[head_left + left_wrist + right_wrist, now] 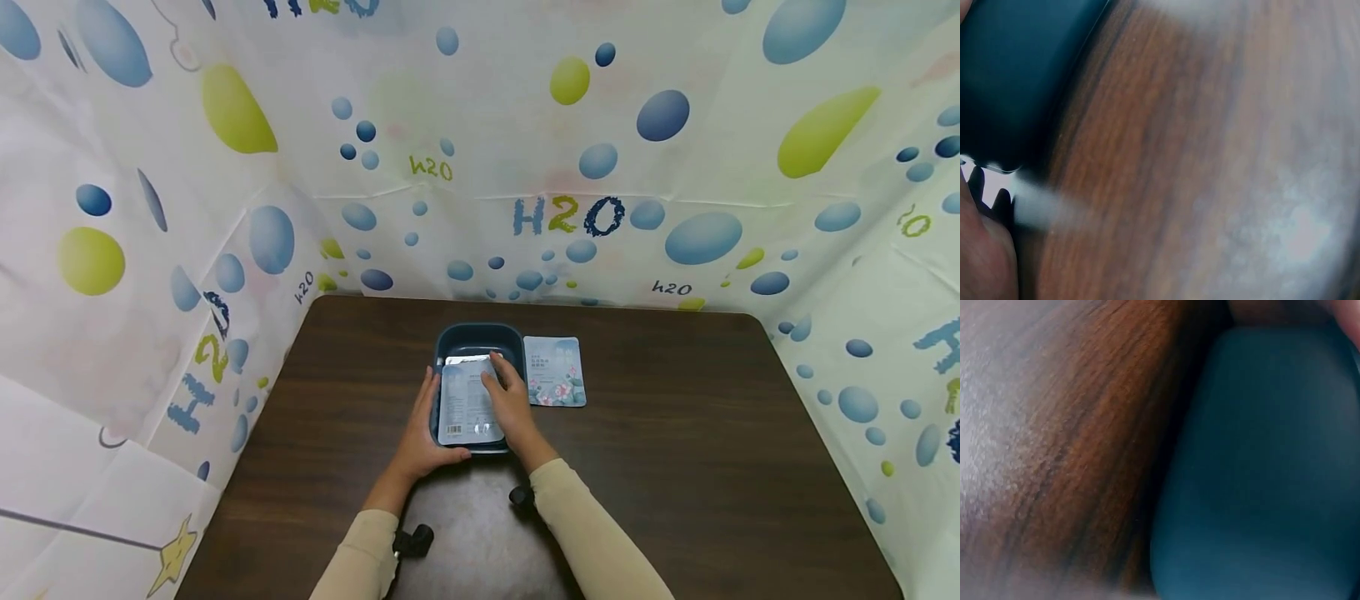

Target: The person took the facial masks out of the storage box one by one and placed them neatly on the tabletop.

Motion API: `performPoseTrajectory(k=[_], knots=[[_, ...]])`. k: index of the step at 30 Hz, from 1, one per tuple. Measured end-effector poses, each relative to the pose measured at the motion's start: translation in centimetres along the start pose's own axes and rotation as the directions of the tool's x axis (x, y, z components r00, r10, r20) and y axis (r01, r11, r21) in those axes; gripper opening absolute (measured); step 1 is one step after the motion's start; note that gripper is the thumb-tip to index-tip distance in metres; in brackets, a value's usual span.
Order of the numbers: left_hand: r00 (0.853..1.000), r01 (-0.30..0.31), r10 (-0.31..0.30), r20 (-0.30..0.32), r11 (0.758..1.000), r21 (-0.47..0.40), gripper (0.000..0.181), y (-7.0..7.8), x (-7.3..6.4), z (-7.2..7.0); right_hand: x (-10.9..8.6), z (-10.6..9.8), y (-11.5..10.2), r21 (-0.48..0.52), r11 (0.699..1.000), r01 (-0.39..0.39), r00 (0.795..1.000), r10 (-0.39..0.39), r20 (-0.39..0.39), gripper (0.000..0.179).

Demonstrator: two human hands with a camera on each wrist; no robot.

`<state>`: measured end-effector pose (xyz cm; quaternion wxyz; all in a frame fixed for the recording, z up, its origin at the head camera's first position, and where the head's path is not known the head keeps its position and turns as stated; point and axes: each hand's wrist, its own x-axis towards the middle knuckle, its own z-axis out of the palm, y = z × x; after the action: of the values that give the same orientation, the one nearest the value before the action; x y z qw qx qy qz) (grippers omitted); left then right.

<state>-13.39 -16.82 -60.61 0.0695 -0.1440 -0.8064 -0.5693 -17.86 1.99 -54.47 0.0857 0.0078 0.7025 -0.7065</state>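
Note:
A dark blue rectangular tray (480, 332) stands on the table, with a flat pale blue sachet (468, 408) lying in it. The sachet's upper face carries small print and a barcode. Along the tray's left side lie the fingers of my left hand (423, 437), and the thumb reaches across its front edge. My right hand (513, 408) is over the tray's right side, its fingertips touching the sachet near the top right corner. That hand hides part of the sachet's right edge. Both wrist views show the tray's outer wall (1022, 69) (1260, 469) close up.
Just right of the tray lies another flat sachet (553, 367), pale blue with pink flowers. The brown wooden table (675, 450) extends to both sides. Behind it and at its sides hangs a white sheet (480, 117) printed with blue and green drops.

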Motion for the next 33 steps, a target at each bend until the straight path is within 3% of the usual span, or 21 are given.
performPoseTrajectory(k=[4,8,15,19,26,33], knots=[[1.000,-0.005,0.005,-0.004,1.000,-0.005,0.144,-0.1,0.1,0.0,0.1,0.0,0.2,0.051,0.997,0.049,0.999,-0.049,-0.005,0.049],[1.000,-0.013,0.013,-0.008,1.000,0.001,0.145,-0.8,0.0,0.0,0.2,0.1,0.5,0.036,0.995,0.088,0.996,-0.088,0.002,0.044],[1.000,-0.021,0.021,-0.013,1.000,0.018,0.143,-1.0,-0.2,0.0,-0.1,0.0,0.7,0.100,0.983,0.154,0.988,-0.156,0.010,0.047],[1.000,-0.003,0.004,-0.013,0.999,0.035,0.141,-0.8,-0.3,-0.1,-0.2,0.0,0.4,0.102,0.990,0.099,0.994,-0.103,0.035,0.050],[1.000,0.010,-0.010,-0.006,0.999,0.038,0.140,-0.5,-0.3,0.0,-0.1,-0.1,0.5,-0.012,0.999,0.050,0.991,-0.048,0.127,0.054],[1.000,-0.005,0.005,-0.008,1.000,0.017,0.141,-0.5,0.0,0.1,-0.1,-0.2,0.5,-0.117,0.993,0.033,0.992,-0.018,0.127,0.057]])
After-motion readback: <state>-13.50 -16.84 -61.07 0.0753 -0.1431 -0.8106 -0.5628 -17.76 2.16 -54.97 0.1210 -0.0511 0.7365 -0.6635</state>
